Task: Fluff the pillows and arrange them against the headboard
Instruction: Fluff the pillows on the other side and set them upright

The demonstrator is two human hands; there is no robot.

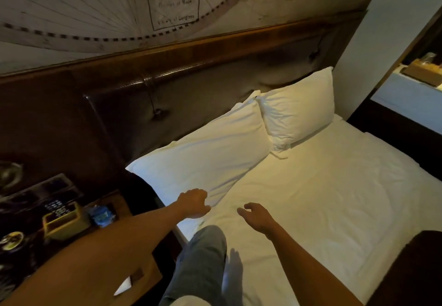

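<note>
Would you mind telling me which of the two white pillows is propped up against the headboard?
The far pillow, in the corner by the wall, leans upright on the headboard. The near pillow, by the left hand, lies flatter on the bed.

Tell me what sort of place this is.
Probably a hotel bedroom. A bed with a plain white sheet and two white pillows stands against a padded dark headboard with a wooden rail, and a telephone sits on the bedside table.

Map wallpaper [119, 6], cluttered nightstand [59, 222], perhaps a phone [57, 206]
</note>
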